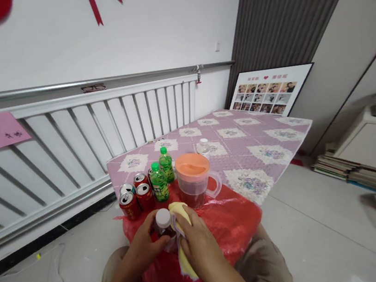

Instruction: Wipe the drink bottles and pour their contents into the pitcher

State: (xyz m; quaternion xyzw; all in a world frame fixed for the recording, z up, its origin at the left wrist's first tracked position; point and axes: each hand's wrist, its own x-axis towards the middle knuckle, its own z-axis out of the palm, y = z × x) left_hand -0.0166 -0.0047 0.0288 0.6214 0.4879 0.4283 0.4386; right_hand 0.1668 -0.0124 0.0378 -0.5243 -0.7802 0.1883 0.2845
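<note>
Left hand: its fingers (149,242) curl round the near-side bottle, a small clear plastic bottle with a white screw cap and dark contents (165,231), thumb in front.
Right hand: the fingers (199,237) are closed on a soft yellow cloth with a pale lilac edge (187,263), held against the bottle's right side.
Wiping grip: the step looks like wiping; the left fingers should hold the bottle upright without squeezing its thin wall.
Cloth pressure: best kept light and flat, turning the bottle within the left fingers so every side meets the cloth.
Cloth count: one, between right fingers and bottle.
Jug count: one translucent plastic jug with an orange lid (192,167), just beyond the right fingers.
Green bottle count: two green-capped, green-labelled plastic bottles (159,183), beyond the left fingers.
Can count: at least five metal drink cans (145,197), mostly red, beyond and left of the left fingers; one partly hidden.
Farther white-capped bottle count: one (204,147), behind the jug.
Cover count: one shiny red plastic sheet (234,218), beneath both hands.
</note>
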